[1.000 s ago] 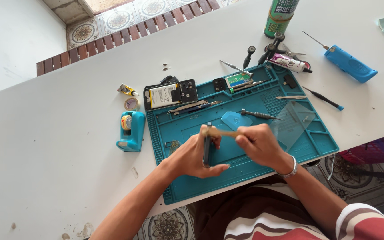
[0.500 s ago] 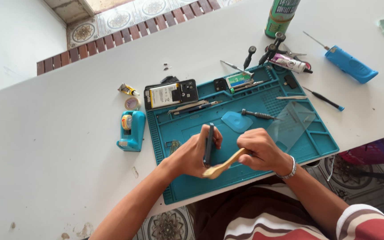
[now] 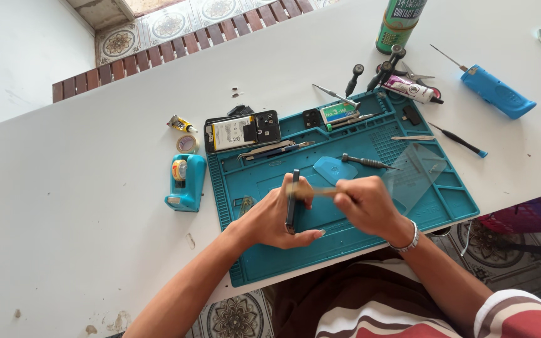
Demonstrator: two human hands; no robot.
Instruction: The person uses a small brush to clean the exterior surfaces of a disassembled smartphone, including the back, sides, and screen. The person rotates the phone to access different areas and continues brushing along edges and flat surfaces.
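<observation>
Teal mat (image 3: pixel 446 200), left hand (image 3: pixel 277 216) gripping phone (image 3: pixel 292 200) edge-up, right hand (image 3: pixel 364 203) fingers pinching brush (image 3: pixel 311 191), now raised level.

left hand (image 3: pixel 277 216) gripping, right hand (image 3: pixel 364 203) clenched, forearms converging

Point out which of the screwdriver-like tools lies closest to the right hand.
The dark-handled screwdriver lying on the blue work mat, just above the right hand beside the blue pick. The black tool with a blue tip and the upright drivers near the green can sit farther away.

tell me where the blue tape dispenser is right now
In the head view the blue tape dispenser sits on the white table, just off the left edge of the teal work mat, below a small tape roll.
</observation>
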